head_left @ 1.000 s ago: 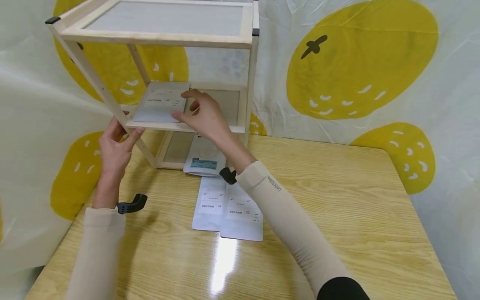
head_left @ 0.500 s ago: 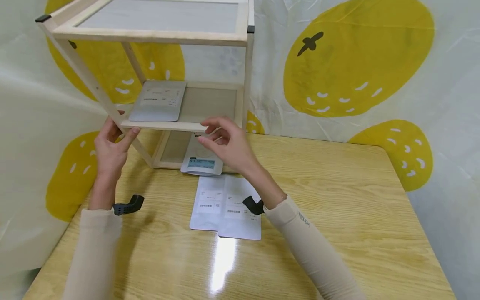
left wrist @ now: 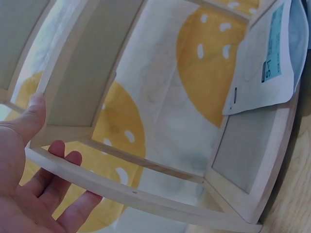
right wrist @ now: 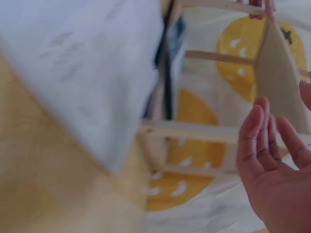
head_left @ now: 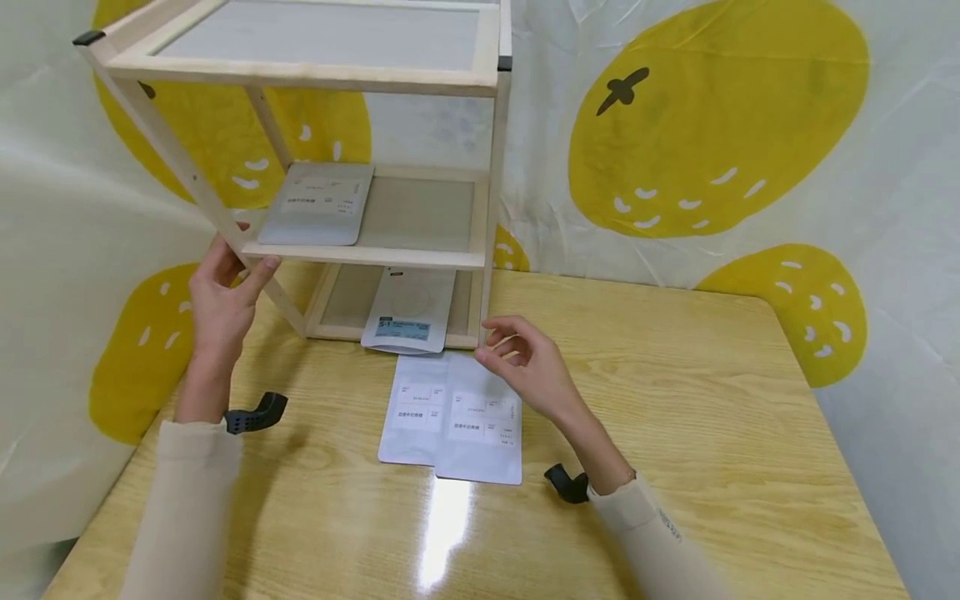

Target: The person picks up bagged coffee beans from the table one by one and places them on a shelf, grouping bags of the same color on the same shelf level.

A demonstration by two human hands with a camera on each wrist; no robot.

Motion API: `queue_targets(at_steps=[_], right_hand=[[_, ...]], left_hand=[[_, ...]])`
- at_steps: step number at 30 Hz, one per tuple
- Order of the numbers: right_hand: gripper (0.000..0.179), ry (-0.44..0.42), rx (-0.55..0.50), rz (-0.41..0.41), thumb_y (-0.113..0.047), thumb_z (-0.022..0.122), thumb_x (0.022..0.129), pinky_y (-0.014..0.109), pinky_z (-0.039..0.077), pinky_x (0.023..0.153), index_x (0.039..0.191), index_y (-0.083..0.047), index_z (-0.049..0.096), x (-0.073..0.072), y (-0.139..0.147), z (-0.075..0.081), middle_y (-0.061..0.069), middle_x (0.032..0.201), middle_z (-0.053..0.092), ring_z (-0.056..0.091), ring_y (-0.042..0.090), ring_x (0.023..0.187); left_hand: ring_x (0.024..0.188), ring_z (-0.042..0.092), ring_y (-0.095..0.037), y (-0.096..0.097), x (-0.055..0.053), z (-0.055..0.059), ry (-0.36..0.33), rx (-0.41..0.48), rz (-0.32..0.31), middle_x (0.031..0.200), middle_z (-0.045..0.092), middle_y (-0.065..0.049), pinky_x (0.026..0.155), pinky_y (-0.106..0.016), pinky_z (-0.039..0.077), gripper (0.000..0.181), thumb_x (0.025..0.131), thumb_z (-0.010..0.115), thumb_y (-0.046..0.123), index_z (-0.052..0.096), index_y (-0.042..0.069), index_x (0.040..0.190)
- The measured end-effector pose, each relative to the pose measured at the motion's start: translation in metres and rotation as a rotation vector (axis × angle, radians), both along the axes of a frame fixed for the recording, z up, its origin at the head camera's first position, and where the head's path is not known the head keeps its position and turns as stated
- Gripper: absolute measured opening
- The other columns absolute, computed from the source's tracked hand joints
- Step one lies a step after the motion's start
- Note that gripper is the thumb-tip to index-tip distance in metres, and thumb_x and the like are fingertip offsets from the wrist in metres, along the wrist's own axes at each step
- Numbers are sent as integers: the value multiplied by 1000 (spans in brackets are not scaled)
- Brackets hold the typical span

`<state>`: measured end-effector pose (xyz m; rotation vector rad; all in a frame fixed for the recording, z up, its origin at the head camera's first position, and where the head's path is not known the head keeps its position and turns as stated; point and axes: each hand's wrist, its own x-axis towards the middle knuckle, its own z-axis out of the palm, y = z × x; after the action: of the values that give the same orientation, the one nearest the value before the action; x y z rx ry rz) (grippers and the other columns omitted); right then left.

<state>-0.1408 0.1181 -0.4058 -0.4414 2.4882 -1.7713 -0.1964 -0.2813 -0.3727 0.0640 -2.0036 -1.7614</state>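
Observation:
A pale wooden shelf rack (head_left: 315,77) with grey panels stands at the back left. My left hand (head_left: 221,308) grips its front left post at the middle shelf; in the left wrist view the thumb (left wrist: 36,109) lies along the shelf edge and the fingers bend behind the post. One silver-white pouch (head_left: 315,204) lies on the middle shelf. Another pouch (head_left: 408,304), with a blue label, juts from the bottom shelf. Two pouches overlap on the table, a left one (head_left: 411,425) and a right one (head_left: 480,433). My right hand (head_left: 534,373), holding nothing, hovers with loosely bent fingers by the right pouch's upper corner.
The wood-grain table (head_left: 675,433) extends to the right and front. Behind it hangs a white sheet (head_left: 540,167) with large yellow fruit prints. A dark wrist mount (head_left: 257,414) sits on the left wrist and another (head_left: 566,483) on the right.
My right hand has left the pouch on the middle shelf and moved down and right, over to the table pouches. My left hand keeps its grip on the rack.

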Motion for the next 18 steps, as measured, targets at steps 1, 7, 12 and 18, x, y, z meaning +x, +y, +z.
queue_targets(at_steps=[1,7,12,18], right_hand=[[44,-24,9,-10,-22,80,94,25,58,77,134,-15,64,2,4,-5,16,115,65,69,21,96],[54,-104,43,-80,-27,83,91,29,56,77,140,-18,60,11,22,-25,22,124,62,69,25,101],[65,-149,107,-120,-36,84,89,33,56,84,145,-17,56,16,28,-34,19,129,61,68,27,108],[78,-203,197,-164,-42,84,87,46,56,96,151,-13,50,24,34,-43,17,138,57,63,33,121]], left_hand=[[112,59,-15,0,0,0,-2,1,0,129,69,2,89,-15,51,46,93,78,10,67,19,136],[113,59,-15,1,0,0,7,23,-14,129,68,3,89,-13,52,46,93,78,9,66,18,137],[110,59,-14,1,1,2,4,20,-2,126,69,4,87,-13,52,47,93,78,9,66,16,137],[111,60,-14,1,1,1,-1,3,1,128,69,4,87,-13,52,47,93,77,9,65,14,139]])
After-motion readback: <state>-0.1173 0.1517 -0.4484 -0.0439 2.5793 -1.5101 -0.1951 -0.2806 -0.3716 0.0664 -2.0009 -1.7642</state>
